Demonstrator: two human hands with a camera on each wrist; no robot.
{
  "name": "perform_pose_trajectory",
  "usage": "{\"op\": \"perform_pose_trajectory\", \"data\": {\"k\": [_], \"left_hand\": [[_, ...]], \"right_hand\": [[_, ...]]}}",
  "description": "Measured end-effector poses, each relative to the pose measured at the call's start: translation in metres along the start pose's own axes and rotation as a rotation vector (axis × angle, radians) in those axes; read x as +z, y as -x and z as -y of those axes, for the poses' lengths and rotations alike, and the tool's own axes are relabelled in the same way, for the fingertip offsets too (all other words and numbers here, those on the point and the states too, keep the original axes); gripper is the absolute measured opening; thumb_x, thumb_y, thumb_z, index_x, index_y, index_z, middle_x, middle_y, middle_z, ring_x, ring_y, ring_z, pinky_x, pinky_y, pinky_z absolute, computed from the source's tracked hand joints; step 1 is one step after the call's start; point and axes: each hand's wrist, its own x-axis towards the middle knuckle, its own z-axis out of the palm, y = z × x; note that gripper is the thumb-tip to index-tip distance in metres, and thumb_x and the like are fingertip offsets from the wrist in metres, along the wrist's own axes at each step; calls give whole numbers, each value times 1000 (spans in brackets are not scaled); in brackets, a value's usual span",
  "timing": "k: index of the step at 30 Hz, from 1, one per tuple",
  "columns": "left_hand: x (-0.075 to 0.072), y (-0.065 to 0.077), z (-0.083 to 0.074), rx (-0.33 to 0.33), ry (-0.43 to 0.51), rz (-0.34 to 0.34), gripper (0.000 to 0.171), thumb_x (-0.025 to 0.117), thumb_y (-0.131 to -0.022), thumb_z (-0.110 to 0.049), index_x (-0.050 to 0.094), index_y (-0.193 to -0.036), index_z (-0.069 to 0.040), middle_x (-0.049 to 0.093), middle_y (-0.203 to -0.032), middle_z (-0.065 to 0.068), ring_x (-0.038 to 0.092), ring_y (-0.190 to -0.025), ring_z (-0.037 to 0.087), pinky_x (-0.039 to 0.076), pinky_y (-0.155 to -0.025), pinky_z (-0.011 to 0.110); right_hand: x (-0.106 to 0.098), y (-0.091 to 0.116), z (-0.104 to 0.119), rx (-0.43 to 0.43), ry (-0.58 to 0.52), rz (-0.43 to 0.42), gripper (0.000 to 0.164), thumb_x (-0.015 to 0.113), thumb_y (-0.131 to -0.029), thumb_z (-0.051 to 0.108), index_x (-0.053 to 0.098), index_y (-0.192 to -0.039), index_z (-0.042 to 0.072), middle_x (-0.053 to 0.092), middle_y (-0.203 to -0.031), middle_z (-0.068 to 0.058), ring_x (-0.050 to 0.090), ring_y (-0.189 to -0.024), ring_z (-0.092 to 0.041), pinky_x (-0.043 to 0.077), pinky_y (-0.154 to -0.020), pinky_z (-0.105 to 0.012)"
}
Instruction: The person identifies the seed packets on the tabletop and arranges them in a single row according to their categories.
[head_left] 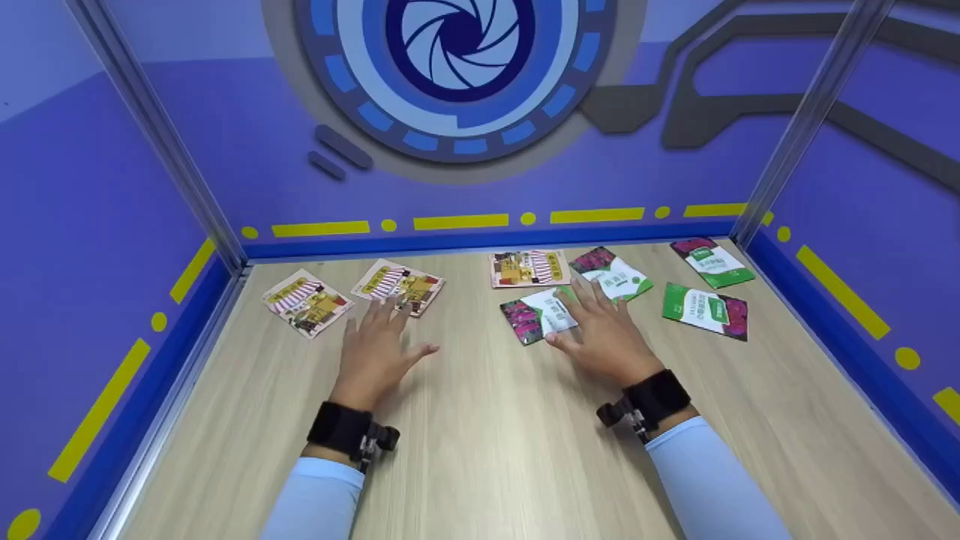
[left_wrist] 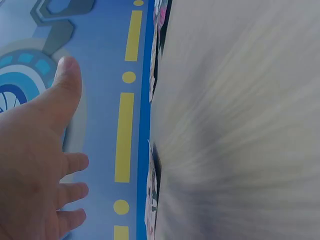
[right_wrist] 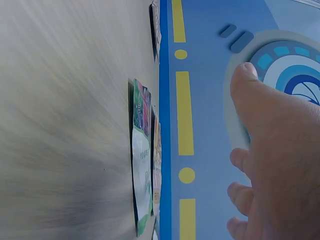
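My left hand (head_left: 376, 352) hovers over the table with fingers spread and holds nothing. Its fingertips overlap the lower edge of a pink-and-yellow packet (head_left: 390, 279) in the head view. Another such packet (head_left: 307, 304) lies to its left. My right hand (head_left: 609, 339), fingers also extended, hangs above the table. Below its fingertips are a green-and-white packet with magenta pictures (head_left: 536, 315) and a similar one (head_left: 604, 271) behind. A third pink-and-yellow packet (head_left: 529, 268) lies at the back. In the right wrist view, a green-and-white packet (right_wrist: 142, 155) lies flat, apart from the hand.
Two more green-and-white packets, one (head_left: 712, 262) near the back right corner and one (head_left: 705, 310) in front of it, lie right of my right hand. Blue-purple panels (head_left: 480, 195) with yellow marks enclose the wooden table (head_left: 480, 450) at the back and sides.
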Motion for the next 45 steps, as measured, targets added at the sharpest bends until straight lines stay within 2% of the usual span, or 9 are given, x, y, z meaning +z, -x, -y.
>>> {"op": "perform_pose_trajectory", "data": {"k": [4, 8, 15, 18, 22, 27, 33, 38, 45], "left_hand": [[0, -5, 13, -69, 77, 7, 84, 60, -97, -68, 47, -159, -13, 33, -170, 25, 28, -159, 50, 28, -124, 69], [-3, -9, 34, -160, 128, 20, 81, 59, -101, -63, 47, -158, -7, 36, -167, 29, 35, -153, 53, 33, -121, 69], [-16, -7, 78, -434, 341, -35, 70, 57, -103, -51, 49, -157, -7, 53, -155, 28, 52, -139, 52, 44, -112, 66], [-20, -7, 93, -578, 338, -27, 68, 53, -103, -55, 51, -155, -12, 56, -151, 27, 55, -130, 57, 48, -100, 70], [-24, -16, 104, -697, 284, 34, 68, 50, -102, -59, 55, -150, -10, 52, -148, 28, 52, -125, 58, 47, -89, 74], [-24, -34, 116, -753, 245, 103, 77, 47, -104, -61, 49, -150, 1, 44, -151, 33, 44, -133, 58, 43, -97, 76], [-19, -44, 131, -796, 229, 82, 86, 54, -102, -62, 45, -149, 9, 44, -148, 33, 48, -130, 55, 45, -96, 70], [-20, -41, 135, -788, 247, 50, 72, 63, -102, -51, 54, -139, 9, 51, -136, 30, 55, -120, 49, 48, -90, 64], [-26, -31, 132, -718, 255, 28, 51, 64, -102, -35, 62, -125, 10, 51, -125, 32, 56, -108, 45, 51, -81, 58]], "right_hand": [[-1, -1, -1, 12, -17, 15, 80, 54, -100, 70, 31, -167, 33, 12, -180, -5, 2, -167, -39, 5, -124, -79], [-1, -1, -2, 29, -21, 24, 81, 55, -98, 71, 34, -166, 32, 16, -179, -6, 4, -167, -39, 6, -124, -78], [0, -1, -2, 34, -11, 37, 81, 54, -97, 74, 36, -165, 33, 19, -179, -5, 6, -167, -39, 8, -125, -76], [-1, -2, -2, 28, -11, 33, 79, 55, -98, 73, 39, -164, 33, 21, -178, -5, 9, -166, -39, 10, -125, -76], [-1, -3, -3, 24, -19, 30, 77, 57, -98, 71, 44, -162, 30, 23, -178, -6, 11, -166, -40, 11, -125, -77], [0, -2, -7, 29, -29, 30, 76, 55, -97, 73, 47, -160, 30, 24, -177, -4, 12, -166, -37, 11, -126, -75], [5, -2, -6, 34, -51, 46, 76, 62, -96, 70, 50, -158, 29, 35, -173, -7, 25, -163, -38, 15, -126, -75], [9, -3, -6, 50, -28, 81, 73, 70, -95, 60, 51, -158, 27, 47, -166, -11, 38, -157, -38, 24, -123, -75], [16, -2, -13, 51, -24, 197, 71, 71, -97, 54, 50, -159, 23, 44, -168, -12, 39, -157, -37, 29, -121, -74]]}}
